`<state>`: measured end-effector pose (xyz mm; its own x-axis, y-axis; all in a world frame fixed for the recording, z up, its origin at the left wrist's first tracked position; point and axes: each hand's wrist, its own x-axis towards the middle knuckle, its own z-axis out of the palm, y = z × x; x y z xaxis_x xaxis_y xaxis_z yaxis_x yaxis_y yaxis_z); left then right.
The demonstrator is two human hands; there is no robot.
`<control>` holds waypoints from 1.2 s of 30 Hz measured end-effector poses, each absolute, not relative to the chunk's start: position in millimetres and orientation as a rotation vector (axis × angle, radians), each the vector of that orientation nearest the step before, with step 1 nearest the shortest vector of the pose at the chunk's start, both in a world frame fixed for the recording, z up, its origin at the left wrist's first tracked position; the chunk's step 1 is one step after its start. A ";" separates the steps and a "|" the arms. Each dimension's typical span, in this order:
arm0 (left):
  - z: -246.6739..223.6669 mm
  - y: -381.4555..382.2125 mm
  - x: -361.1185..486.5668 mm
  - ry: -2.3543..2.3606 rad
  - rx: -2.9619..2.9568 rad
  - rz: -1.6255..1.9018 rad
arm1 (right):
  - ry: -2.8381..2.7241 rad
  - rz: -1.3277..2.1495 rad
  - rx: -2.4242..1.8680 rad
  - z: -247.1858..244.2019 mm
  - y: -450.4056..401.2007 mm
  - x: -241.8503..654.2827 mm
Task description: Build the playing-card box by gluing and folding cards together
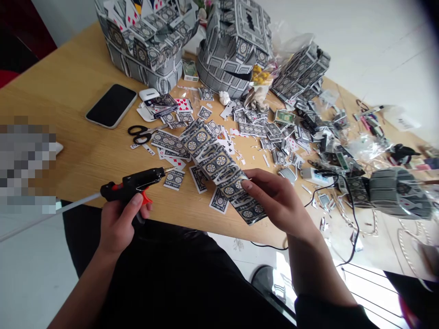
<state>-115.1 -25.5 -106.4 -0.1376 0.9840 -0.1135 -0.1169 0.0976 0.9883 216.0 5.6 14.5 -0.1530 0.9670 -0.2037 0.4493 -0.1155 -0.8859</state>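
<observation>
My left hand [118, 224] is wrapped round the handle of a black glue gun [135, 183] with an orange trigger. Its metal nozzle points right, and a long white glue stick [77, 204] sticks out of its back. Between thumb and fingers, my right hand [274, 198] grips the near end of a strip of joined playing cards [219, 165], patterned in black, white and tan. The strip slants up and left over the table. Under and beside it lie loose playing cards [219, 201], and a small cut card piece [173, 178] is close to the nozzle.
Black-handled scissors [140, 134] and a phone [112, 106] lie left on the wooden table [51, 96]. Large card-built shapes [144, 50] stand at the back. Card scraps [255, 130] cover the middle. At right are a card-covered ring [399, 194] and a black cable [355, 224].
</observation>
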 end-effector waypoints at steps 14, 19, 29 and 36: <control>-96.0 -12.9 -111.7 1.110 0.817 1.425 | -1.440 1.261 -1.383 21.4 1.8 216.2; -93.9 -11.1 -107.7 1.147 0.783 1.460 | -1.407 1.217 -1.342 18.5 3.4 216.3; -92.8 -11.6 -106.1 1.154 0.813 1.456 | -1.314 1.196 -1.416 20.3 16.3 210.8; -96.2 -14.6 -107.3 1.163 0.801 1.449 | -1.249 1.267 -1.438 19.2 28.1 206.7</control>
